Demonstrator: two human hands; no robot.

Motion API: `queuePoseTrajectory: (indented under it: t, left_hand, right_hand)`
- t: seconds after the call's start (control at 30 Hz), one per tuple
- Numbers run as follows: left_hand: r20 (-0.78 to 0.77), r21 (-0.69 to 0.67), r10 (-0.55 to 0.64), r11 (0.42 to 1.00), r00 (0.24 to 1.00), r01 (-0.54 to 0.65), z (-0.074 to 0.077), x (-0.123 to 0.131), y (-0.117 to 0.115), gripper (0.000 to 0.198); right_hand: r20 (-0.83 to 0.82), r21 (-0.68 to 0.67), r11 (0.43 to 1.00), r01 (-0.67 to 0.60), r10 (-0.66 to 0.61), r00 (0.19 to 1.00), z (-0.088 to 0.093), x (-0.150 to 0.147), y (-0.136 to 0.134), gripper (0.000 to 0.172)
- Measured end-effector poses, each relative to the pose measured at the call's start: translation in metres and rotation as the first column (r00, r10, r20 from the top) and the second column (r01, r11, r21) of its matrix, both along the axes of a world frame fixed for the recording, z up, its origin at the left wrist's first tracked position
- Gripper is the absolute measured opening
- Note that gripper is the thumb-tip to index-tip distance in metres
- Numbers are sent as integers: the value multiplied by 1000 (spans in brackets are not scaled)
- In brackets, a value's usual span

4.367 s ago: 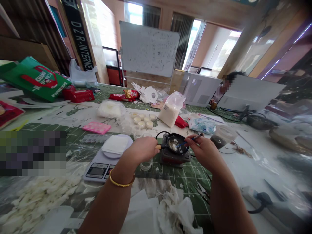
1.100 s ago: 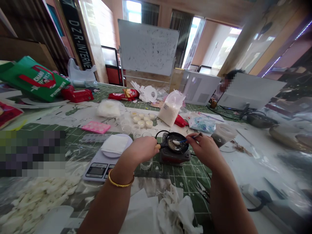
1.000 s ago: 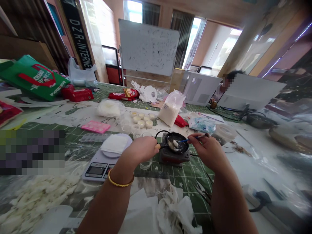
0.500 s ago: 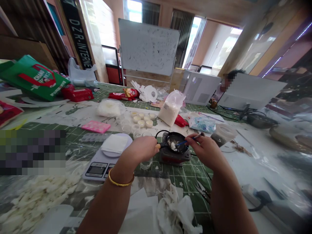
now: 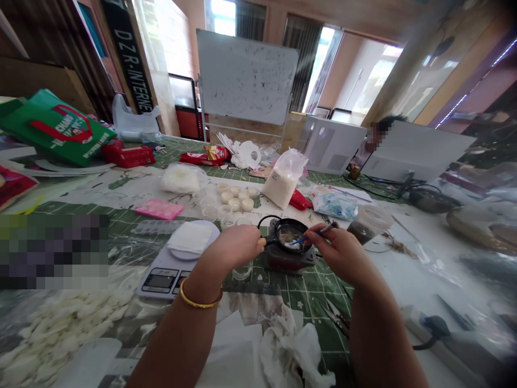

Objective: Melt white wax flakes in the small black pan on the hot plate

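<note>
A small black frying pan [image 5: 289, 222] rests on a compact dark electric hot plate [image 5: 288, 262] in the middle of the view. My left hand [image 5: 238, 247] is closed round the pan's handle [image 5: 263, 242], which ends in a wooden-coloured part. Between the fingers of my right hand [image 5: 337, 249] is a thin blue stick [image 5: 299, 240], its tip inside the pan. Whitish bits and a shiny clear layer lie on the pan's bottom. Left of the pan stands a white kitchen scale [image 5: 155, 295] with white sheets [image 5: 189, 237] on its platform.
Several small cups of pale wax-like material [image 5: 234, 204] stand behind the pan, beside a bag of white granules [image 5: 281, 183]. White flakes [image 5: 72, 323] lie front left. A crumpled white cloth [image 5: 288, 345] and scissors [image 5: 336, 318] are in front. A person sits behind a monitor [image 5: 420, 148].
The stick's tip has shifted within the pan, and my right hand has moved slightly. The white lump in the pan looks smaller and more spread out. My left hand has stayed put.
</note>
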State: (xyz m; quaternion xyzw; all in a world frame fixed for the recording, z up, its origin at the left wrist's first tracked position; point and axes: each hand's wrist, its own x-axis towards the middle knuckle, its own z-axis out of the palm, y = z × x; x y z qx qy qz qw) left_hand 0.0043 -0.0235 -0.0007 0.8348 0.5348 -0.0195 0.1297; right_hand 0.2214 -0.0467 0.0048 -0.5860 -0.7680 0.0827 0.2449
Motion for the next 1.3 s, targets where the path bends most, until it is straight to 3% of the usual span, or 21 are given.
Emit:
queuePoseTrajectory:
  t: [0.2, 0.37, 0.53, 0.7, 0.83, 1.0, 1.17, 1.3]
  left_hand:
    - [-4, 4, 3, 1000, 1000, -3, 0, 0, 1, 29]
    - [0, 4, 1, 1000, 1000, -1, 0, 0, 0, 29]
    - [-3, 7, -6, 1000, 1000, 6, 0, -1, 0, 30]
    - [-6, -3, 4, 1000, 1000, -4, 0, -1, 0, 30]
    - [1, 28, -11, 1000, 1000, 11, 0, -1, 0, 30]
    - [-17, 26, -3, 1000, 1000, 4, -1, -1, 0, 29]
    - [-13, 28, -3, 1000, 1000, 3, -1, 0, 1, 29]
    - [-15, 13, 4, 1000, 1000, -3, 0, 0, 0, 30]
  right_hand:
    - [16, 85, 994, 73, -74, 997, 2, 3, -3, 32]
    - [115, 11, 1000, 19, -20, 993, -1, 1, 2, 32]
    - [171, 78, 990, 121, -133, 976, -3, 3, 4, 32]
    - [138, 23, 1000, 0, -3, 990, -4, -2, 3, 31]
    - [210, 77, 993, 85, -100, 973, -6, -4, 4, 30]
    - [155, 42, 999, -2, -4, 988, -5, -6, 4, 30]
    - [180, 65, 994, 86, -96, 979, -6, -7, 7, 28]
    - [99, 5, 1000, -30, 30, 995, -8, -8, 10, 29]
